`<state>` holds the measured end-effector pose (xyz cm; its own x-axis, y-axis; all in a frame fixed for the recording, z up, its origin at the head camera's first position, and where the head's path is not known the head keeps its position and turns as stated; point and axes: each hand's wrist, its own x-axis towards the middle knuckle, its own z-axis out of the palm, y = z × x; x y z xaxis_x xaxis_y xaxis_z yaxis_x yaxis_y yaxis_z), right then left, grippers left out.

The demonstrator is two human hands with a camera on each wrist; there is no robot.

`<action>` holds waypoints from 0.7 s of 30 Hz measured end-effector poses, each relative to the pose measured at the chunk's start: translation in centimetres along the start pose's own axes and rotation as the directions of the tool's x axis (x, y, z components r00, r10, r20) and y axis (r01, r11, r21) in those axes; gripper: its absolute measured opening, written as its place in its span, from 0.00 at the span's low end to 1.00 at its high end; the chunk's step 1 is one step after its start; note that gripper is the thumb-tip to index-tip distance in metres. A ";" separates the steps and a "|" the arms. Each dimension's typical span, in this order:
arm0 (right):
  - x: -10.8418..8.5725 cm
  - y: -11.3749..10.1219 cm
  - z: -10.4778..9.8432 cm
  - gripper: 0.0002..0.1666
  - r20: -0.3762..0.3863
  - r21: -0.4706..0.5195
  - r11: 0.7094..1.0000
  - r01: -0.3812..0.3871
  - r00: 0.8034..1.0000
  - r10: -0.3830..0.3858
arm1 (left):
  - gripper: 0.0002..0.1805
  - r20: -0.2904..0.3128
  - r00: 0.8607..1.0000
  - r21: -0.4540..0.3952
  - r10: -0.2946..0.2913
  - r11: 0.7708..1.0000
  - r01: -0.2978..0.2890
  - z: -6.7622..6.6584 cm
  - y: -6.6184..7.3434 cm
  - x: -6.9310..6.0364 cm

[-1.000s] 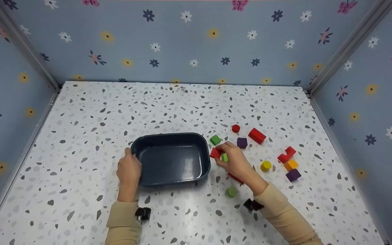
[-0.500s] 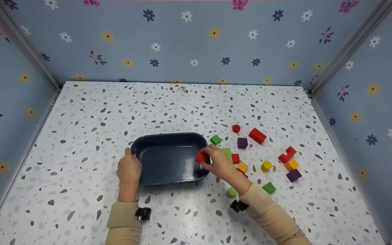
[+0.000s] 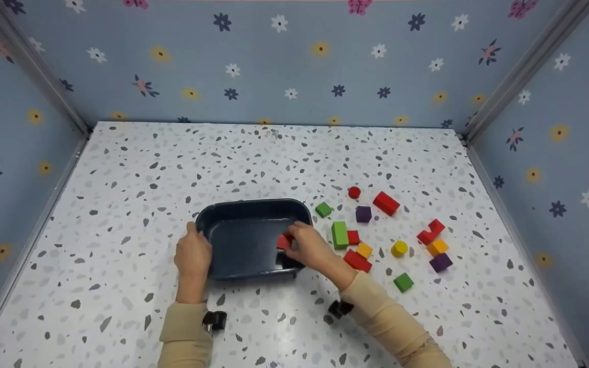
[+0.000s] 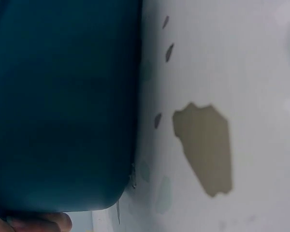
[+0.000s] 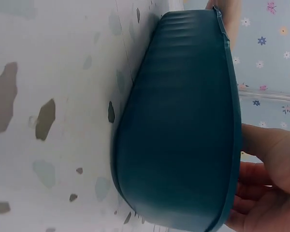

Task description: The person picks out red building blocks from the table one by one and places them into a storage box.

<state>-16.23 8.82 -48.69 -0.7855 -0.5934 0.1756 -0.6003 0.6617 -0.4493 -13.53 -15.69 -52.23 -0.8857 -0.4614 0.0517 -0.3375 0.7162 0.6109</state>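
Observation:
A dark blue tub (image 3: 241,248) sits on the speckled tabletop. My left hand (image 3: 192,254) grips its left end; in the left wrist view, fingertips (image 4: 48,222) show at the tub's end. My right hand (image 3: 312,248) reaches over the right rim and pinches a small red block (image 3: 284,242) between thumb and fingers, inside the tub's outline. In the right wrist view the tub's outer wall (image 5: 179,125) hides the block, and the hand's fingers show beyond the rim. The part of the tub floor under my right hand is hidden.
Several loose blocks lie right of the tub, among them a light green block (image 3: 340,235), a red brick (image 3: 386,203), a yellow cylinder (image 3: 399,249) and a purple cube (image 3: 363,214). Farther right are a notched red block (image 3: 431,232) and a dark green block (image 3: 404,282). Flower-patterned walls (image 3: 294,66) enclose the table.
My right hand has carried the red block leftward from among the loose blocks, across the right rim and into the tub's opening. My left hand and the tub stay in place.

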 end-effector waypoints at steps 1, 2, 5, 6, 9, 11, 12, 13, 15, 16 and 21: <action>0.1 -0.1 0.1 0.11 0.016 -0.010 1.000 -0.010 1.000 0.010 | 0.09 0.004 1.000 0.000 0.000 1.000 0.000 0.0 0.0 0.0; 0.2 -0.2 0.1 0.12 0.035 -0.024 1.000 -0.020 0.999 0.021 | 0.09 0.007 1.000 0.001 -0.001 1.000 0.001 0.0 0.0 0.0; 0.5 -0.5 0.3 0.14 0.084 -0.057 0.997 -0.046 0.995 0.051 | 0.09 0.016 1.000 0.004 -0.003 1.000 0.003 0.0 0.0 0.0; 0.6 -0.5 0.4 0.14 0.097 -0.069 0.996 -0.048 0.994 0.055 | 0.09 0.015 1.000 0.004 -0.003 1.000 0.003 -0.1 0.0 0.0; 0.8 -0.5 0.7 0.13 0.115 -0.095 0.995 -0.040 0.992 0.051 | 0.09 0.012 1.000 -0.002 0.000 1.000 0.000 0.0 -0.1 0.0; 1.0 -0.4 0.9 0.11 0.122 -0.115 0.993 -0.034 0.991 0.048 | 0.10 0.008 1.000 -0.007 0.004 1.000 -0.004 0.0 -0.1 0.0; 1.0 -0.4 1.0 0.11 0.127 -0.127 0.991 -0.034 0.991 0.050 | 0.10 0.006 1.000 -0.008 0.005 1.000 -0.005 0.0 -0.1 0.0; 1.1 -0.3 1.1 0.10 0.134 -0.137 0.990 -0.036 0.989 0.055 | 0.10 0.005 1.000 -0.010 0.007 1.000 -0.007 0.0 -0.1 0.0; 1.2 -0.3 1.3 0.11 0.157 -0.154 0.987 -0.048 0.985 0.072 | 0.10 0.004 1.000 -0.009 0.008 1.000 -0.008 0.0 -0.1 0.0; 1.2 -0.3 1.4 0.11 0.169 -0.160 0.986 -0.056 0.982 0.083 | 0.09 0.004 1.000 -0.008 0.008 1.000 -0.008 0.1 -0.1 0.0; 1.5 -0.2 1.7 0.11 0.211 -0.164 0.982 -0.093 0.969 0.127 | 0.09 0.001 1.000 -0.009 0.011 1.000 -0.011 0.0 -0.1 -0.1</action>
<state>-16.98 7.01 -49.82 -0.8058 -0.5878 -0.0721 -0.5411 0.7803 -0.3135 -13.42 -15.70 -52.33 -0.8895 -0.4533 0.0573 -0.3252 0.7162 0.6175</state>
